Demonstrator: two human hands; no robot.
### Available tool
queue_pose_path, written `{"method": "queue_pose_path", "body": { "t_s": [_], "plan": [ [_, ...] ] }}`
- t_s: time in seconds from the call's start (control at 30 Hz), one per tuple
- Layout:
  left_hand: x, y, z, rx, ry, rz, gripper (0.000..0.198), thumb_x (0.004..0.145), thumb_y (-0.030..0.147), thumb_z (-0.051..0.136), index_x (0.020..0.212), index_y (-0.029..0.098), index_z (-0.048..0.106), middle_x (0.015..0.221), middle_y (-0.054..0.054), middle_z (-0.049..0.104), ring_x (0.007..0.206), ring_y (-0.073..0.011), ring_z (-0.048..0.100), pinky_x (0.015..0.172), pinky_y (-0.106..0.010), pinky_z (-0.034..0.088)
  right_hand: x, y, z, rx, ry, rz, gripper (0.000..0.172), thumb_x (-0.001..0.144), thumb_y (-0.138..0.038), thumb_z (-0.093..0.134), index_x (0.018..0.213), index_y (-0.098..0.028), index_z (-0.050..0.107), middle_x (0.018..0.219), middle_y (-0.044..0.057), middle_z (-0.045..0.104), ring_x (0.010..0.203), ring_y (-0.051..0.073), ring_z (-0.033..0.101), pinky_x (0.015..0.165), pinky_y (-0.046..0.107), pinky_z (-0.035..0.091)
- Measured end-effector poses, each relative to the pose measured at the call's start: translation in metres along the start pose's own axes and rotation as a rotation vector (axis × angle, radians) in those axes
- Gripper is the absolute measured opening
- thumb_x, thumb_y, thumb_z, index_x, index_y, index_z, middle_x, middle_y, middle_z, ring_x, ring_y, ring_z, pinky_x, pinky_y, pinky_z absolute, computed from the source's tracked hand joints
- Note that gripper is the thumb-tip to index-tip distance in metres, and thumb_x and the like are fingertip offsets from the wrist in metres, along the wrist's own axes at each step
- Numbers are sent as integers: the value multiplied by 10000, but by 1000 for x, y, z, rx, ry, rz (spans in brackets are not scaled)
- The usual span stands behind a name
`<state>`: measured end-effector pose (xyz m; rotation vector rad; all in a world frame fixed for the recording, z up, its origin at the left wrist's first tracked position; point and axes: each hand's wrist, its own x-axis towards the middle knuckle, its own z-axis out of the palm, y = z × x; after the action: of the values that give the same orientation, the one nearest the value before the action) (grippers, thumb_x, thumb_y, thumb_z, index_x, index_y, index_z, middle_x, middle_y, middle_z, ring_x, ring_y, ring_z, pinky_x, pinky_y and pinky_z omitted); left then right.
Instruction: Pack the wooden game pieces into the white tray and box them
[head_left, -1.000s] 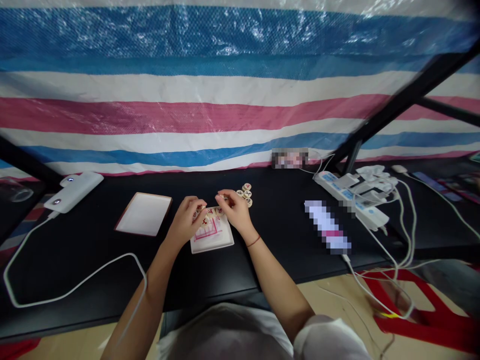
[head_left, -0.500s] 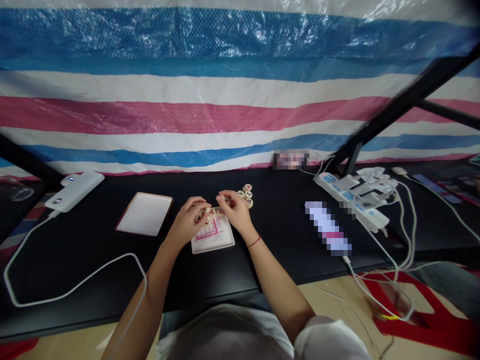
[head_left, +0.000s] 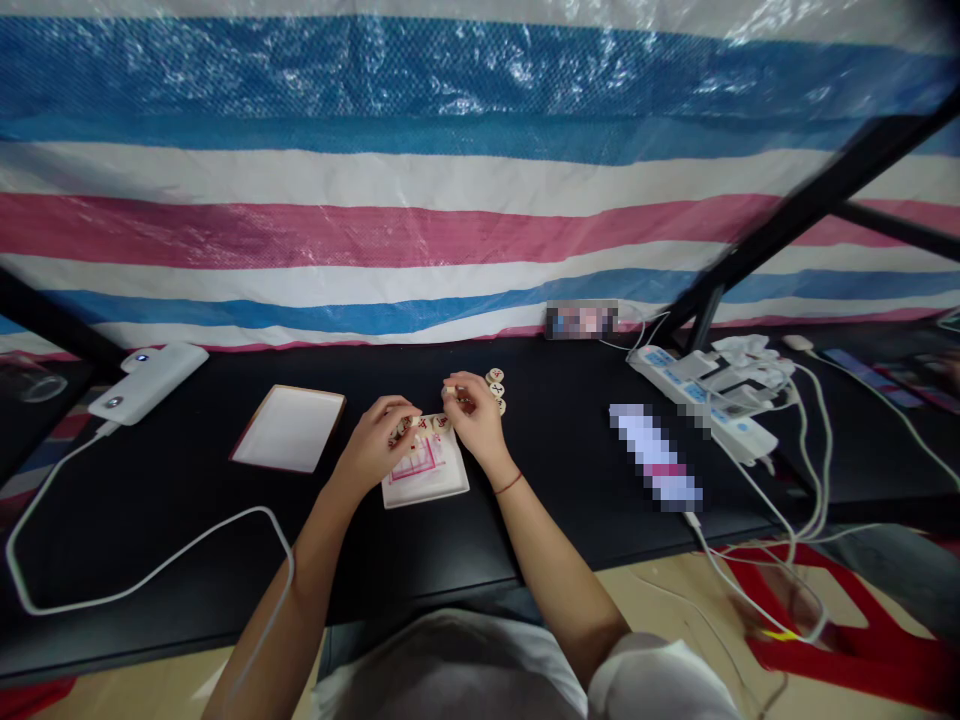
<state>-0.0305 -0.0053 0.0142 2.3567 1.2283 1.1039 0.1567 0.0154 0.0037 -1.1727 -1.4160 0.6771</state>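
Note:
A shallow white box (head_left: 431,488) with pink printing lies in front of me, and a row of round xiangqi pieces (head_left: 440,424) with red characters stands along its far side. My left hand (head_left: 375,440) is curled over the box's far left corner, its fingers and thumb closed around pieces there. Just off the far right corner, my right hand (head_left: 476,418) is closed on xiangqi pieces, and the edge of one pale piece shows at the fingertips. Right behind that hand, more xiangqi pieces (head_left: 496,377) sit in small stacks on the black table, partly hidden by it.
A white box lid (head_left: 289,428) lies open side up on the left. Beyond it is a white power bank (head_left: 150,382) with a cable crossing my left forearm. To the right are a phone (head_left: 652,455), a crowded power strip (head_left: 705,400) and loose cables. Another phone (head_left: 582,320) leans at the back.
My right hand has shifted slightly right, away from the box row and over the stacked pieces, and now holds pieces. My left hand stays almost in place.

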Motion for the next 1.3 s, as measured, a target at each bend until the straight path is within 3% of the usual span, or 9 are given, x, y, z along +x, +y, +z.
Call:
{"method": "queue_pose_path", "body": {
  "t_s": [0.3, 0.53, 0.77, 0.93, 1.03, 1.2, 1.3],
  "plan": [
    [1, 2, -1, 37, -41, -34, 177, 879, 245, 552, 1036, 223, 629, 1035, -53, 650, 952, -179, 646, 883, -333, 498, 1, 5, 0, 2, 15, 13, 166, 812, -264, 561, 934, -204, 656, 1125, 99, 579, 756, 142, 599, 636, 288, 528],
    [0, -1, -3, 61, -73, -62, 172, 875, 295, 585, 1025, 223, 629, 993, -45, 701, 922, -198, 638, 859, -358, 475, 2, 6, -1, -17, 38, -14, 172, 814, -261, 545, 933, -197, 650, 1082, 95, 589, 845, 160, 613, 677, 283, 531],
    [-1, 8, -4, 88, -262, 40, 116, 818, 314, 654, 910, 244, 667, 910, -19, 708, 963, -204, 596, 904, -381, 400, 4, 7, -6, -80, 100, -9, 185, 814, -261, 538, 946, -196, 650, 1068, 89, 609, 825, 163, 608, 667, 288, 524],
    [-4, 11, 3, 178, -279, 61, 117, 778, 279, 699, 894, 284, 693, 987, -3, 707, 1034, -241, 547, 918, -436, 348, -3, 0, -11, -152, 90, -71, 191, 839, -256, 534, 998, -209, 629, 1074, 82, 622, 796, 156, 600, 655, 278, 518],
    [-5, 8, 4, 208, -287, 46, 200, 761, 254, 704, 956, 298, 686, 1103, -13, 670, 1069, -255, 534, 904, -445, 351, -15, -9, -17, -205, 26, -131, 227, 833, -250, 567, 1054, -216, 607, 1009, 66, 647, 741, 159, 589, 682, 304, 512],
    [-8, 3, 2, 226, -253, -8, 397, 758, 299, 695, 1147, 278, 620, 1232, -65, 610, 1164, -277, 518, 958, -460, 363, -36, -21, -26, -378, -256, -300, 101, 822, -259, 634, 920, -237, 642, 918, 36, 691, 890, 219, 589, 857, 385, 462],
    [-10, -2, 4, 207, -257, -16, 431, 785, 273, 650, 1212, 266, 586, 1272, -77, 591, 1194, -269, 524, 996, -453, 377, -42, -22, -26, -464, -377, -330, 108, 840, -298, 663, 931, -240, 674, 931, 38, 705, 906, 227, 577, 846, 383, 441]
  ]
}}
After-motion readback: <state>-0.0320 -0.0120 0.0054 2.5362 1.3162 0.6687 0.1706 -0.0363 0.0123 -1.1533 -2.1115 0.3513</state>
